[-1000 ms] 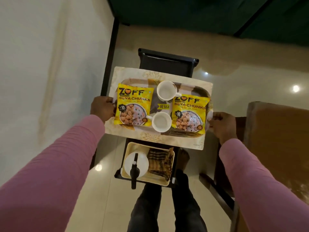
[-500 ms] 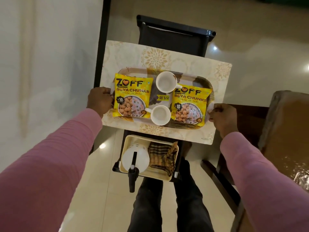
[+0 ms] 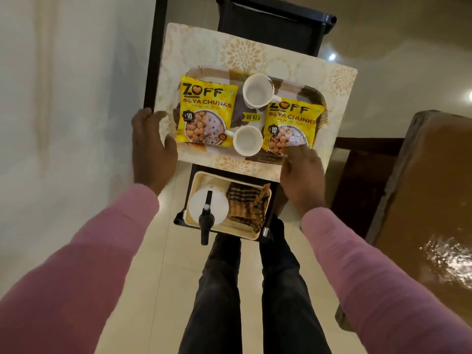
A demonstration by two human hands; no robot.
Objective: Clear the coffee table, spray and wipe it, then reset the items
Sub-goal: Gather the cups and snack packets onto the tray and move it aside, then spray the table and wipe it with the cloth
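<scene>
Pale floor [image 3: 158,264] shows around the coffee table [image 3: 242,49], upper middle, where the stiff tray [image 3: 209,71] of light packets [image 3: 208,111] and breakable cups [image 3: 258,90] wants a level hold at both ends; left hand [image 3: 153,144] lies spread beside it, right hand [image 3: 301,169] touches its near corner, pinching or not I cannot tell

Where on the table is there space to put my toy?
Behind the tray, the table's far strip is bare, and so is its right edge. The tray is full: two packets, two cups. Left hand and right hand crowd the near corners.
</scene>
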